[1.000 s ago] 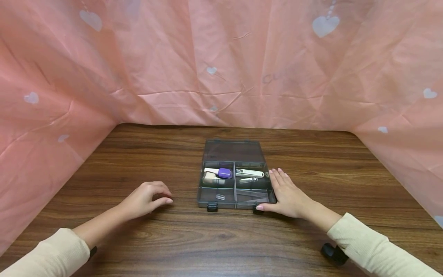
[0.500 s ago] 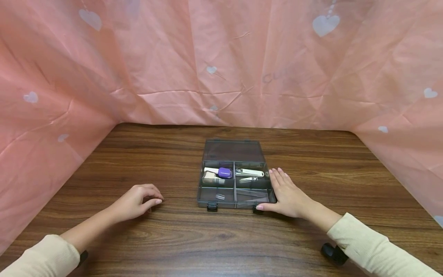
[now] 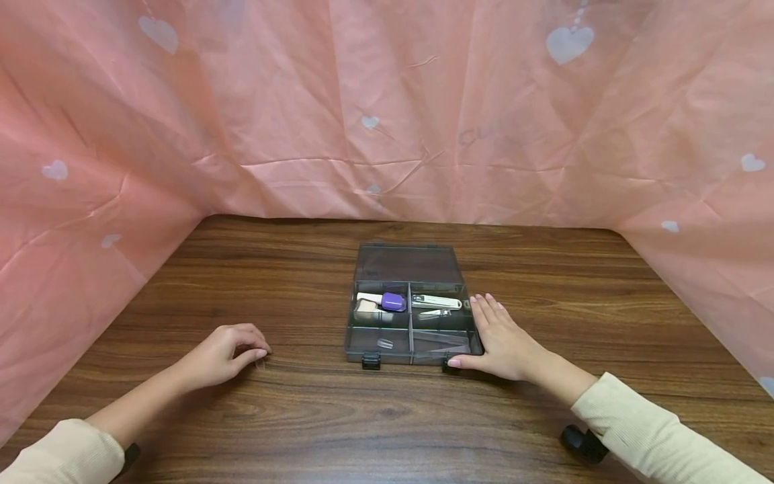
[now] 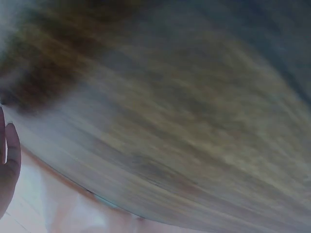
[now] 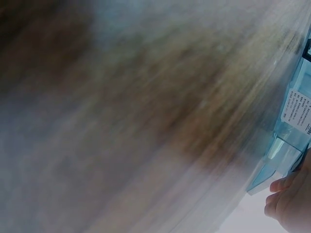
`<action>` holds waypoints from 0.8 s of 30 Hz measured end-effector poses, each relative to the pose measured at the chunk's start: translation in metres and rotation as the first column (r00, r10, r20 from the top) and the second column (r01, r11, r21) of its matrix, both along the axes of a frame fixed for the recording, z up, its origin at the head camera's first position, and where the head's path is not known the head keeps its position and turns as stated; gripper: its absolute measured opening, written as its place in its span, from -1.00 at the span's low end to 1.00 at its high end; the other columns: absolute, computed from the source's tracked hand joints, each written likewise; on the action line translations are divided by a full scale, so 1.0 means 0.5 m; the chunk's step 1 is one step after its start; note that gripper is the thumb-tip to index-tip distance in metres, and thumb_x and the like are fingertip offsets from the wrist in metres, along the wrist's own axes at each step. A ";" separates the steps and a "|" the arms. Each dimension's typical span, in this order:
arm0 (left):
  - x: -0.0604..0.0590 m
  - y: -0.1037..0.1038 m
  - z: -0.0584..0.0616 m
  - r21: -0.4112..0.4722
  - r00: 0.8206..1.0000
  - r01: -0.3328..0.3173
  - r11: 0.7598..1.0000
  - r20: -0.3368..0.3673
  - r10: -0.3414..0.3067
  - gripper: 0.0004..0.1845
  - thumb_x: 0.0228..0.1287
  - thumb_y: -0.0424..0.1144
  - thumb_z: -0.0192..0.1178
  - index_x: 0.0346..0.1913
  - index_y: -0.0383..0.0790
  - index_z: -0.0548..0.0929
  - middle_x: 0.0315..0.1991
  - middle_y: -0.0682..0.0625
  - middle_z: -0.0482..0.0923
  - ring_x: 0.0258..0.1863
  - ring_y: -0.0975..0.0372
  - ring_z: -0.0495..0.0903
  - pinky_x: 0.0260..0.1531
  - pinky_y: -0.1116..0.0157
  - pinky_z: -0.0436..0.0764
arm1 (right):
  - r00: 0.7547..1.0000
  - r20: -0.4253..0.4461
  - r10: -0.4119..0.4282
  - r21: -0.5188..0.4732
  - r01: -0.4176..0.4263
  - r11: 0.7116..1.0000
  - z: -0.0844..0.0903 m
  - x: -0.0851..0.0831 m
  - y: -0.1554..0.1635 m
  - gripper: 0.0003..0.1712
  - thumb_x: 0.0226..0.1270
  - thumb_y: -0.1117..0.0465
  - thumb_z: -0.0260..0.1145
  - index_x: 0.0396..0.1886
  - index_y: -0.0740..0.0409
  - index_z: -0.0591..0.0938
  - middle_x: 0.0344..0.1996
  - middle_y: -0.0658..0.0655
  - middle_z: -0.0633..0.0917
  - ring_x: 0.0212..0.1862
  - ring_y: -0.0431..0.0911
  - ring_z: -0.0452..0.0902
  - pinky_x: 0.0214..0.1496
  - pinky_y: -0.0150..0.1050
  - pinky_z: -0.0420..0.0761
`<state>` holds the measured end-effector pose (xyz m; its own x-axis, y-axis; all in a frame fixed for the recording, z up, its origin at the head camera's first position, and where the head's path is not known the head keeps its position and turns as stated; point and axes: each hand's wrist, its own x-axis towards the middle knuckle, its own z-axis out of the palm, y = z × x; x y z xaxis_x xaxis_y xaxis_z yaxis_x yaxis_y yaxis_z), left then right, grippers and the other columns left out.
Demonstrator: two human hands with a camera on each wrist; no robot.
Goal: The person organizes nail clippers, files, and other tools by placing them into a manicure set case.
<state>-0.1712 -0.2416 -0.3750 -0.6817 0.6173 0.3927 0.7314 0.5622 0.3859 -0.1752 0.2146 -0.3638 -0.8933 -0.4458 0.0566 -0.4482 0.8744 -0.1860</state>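
Note:
A smoky plastic compartment box (image 3: 411, 356) lies on the table with its lid (image 3: 409, 264) open toward the back. My right hand (image 3: 506, 343) rests along its right side, fingers extended, thumb at the right front latch. The right wrist view shows the box's bluish wall (image 5: 282, 150) beside that hand. My left hand (image 3: 225, 356) is low over the table, left of the box, fingers loosely bent. A faint thin loop (image 3: 261, 365) shows beneath its thumb, too small to identify. In the box are a purple nail polish bottle (image 3: 393, 302), a large nail clipper (image 3: 437, 302) and a small one (image 3: 437, 313).
A whitish bottle (image 3: 367, 309) shares the purple bottle's compartment. One front compartment has a small clear piece (image 3: 384, 344); clear strips (image 3: 444, 344) lie in the other. Pink cloth (image 3: 387, 168) surrounds the wooden table (image 3: 387, 417). A black device (image 3: 583, 442) sits at the right wrist.
My left hand has moved left and slightly toward me, away from the box. My right hand, the box and its contents have stayed put.

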 end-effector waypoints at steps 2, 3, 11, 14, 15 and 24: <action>0.002 -0.005 -0.001 0.010 1.000 -0.010 1.000 0.014 0.009 -0.85 0.05 -0.47 0.28 -0.39 -0.13 0.71 -0.39 0.14 0.62 -0.33 0.43 0.56 -0.33 0.41 0.58 | 1.000 -0.003 0.002 0.001 -0.002 1.000 -0.001 -0.001 0.000 0.28 0.00 -0.39 0.25 0.31 0.60 0.08 0.32 0.56 0.15 0.39 0.37 -0.05 0.41 0.18 0.04; 0.003 -0.008 -0.002 0.008 0.999 -0.018 1.000 0.028 0.018 -0.85 0.06 -0.46 0.28 -0.38 -0.13 0.71 -0.38 0.14 0.62 -0.32 0.44 0.56 -0.32 0.41 0.58 | 1.000 -0.006 0.003 0.002 -0.003 1.000 -0.001 -0.001 0.000 0.28 0.00 -0.39 0.25 0.31 0.60 0.08 0.32 0.56 0.16 0.39 0.37 -0.05 0.41 0.18 0.04; 0.005 -0.028 0.012 -0.079 0.982 -0.047 0.996 0.180 0.061 -0.84 0.08 -0.27 0.32 -0.23 -0.13 0.69 -0.26 0.12 0.57 -0.21 0.46 0.51 -0.28 0.36 0.60 | 1.000 -0.012 0.004 -0.002 -0.004 1.000 -0.004 -0.003 0.001 0.28 -0.01 -0.39 0.25 0.31 0.60 0.09 0.32 0.56 0.16 0.39 0.38 -0.05 0.40 0.18 0.04; 0.003 -0.031 0.013 -0.083 0.985 -0.036 0.996 0.165 0.050 -0.81 0.03 -0.26 0.36 -0.23 -0.12 0.69 -0.26 0.10 0.56 -0.23 0.45 0.50 -0.34 0.39 0.55 | 1.000 -0.013 0.004 -0.005 -0.004 1.000 -0.004 -0.002 0.002 0.27 -0.01 -0.38 0.26 0.31 0.60 0.09 0.31 0.56 0.16 0.39 0.38 -0.04 0.40 0.19 0.04; 0.002 -0.031 0.012 -0.079 0.986 -0.028 0.996 0.159 0.040 -0.80 0.01 -0.27 0.37 -0.24 -0.12 0.69 -0.27 0.10 0.56 -0.23 0.44 0.49 -0.35 0.40 0.54 | 1.000 -0.013 0.004 -0.005 -0.004 1.000 -0.004 -0.002 0.002 0.27 -0.01 -0.38 0.26 0.31 0.60 0.09 0.31 0.56 0.17 0.39 0.38 -0.04 0.40 0.19 0.04; -0.001 -0.030 0.000 -0.048 0.994 -0.007 0.999 0.112 0.012 -0.81 -0.04 -0.31 0.39 -0.31 -0.05 0.67 -0.31 0.13 0.54 -0.26 0.48 0.47 -0.34 0.40 0.54 | 1.000 -0.002 -0.002 -0.004 0.002 1.000 -0.004 0.000 0.002 0.28 -0.01 -0.40 0.24 0.32 0.59 0.09 0.32 0.55 0.16 0.39 0.37 -0.05 0.40 0.19 0.04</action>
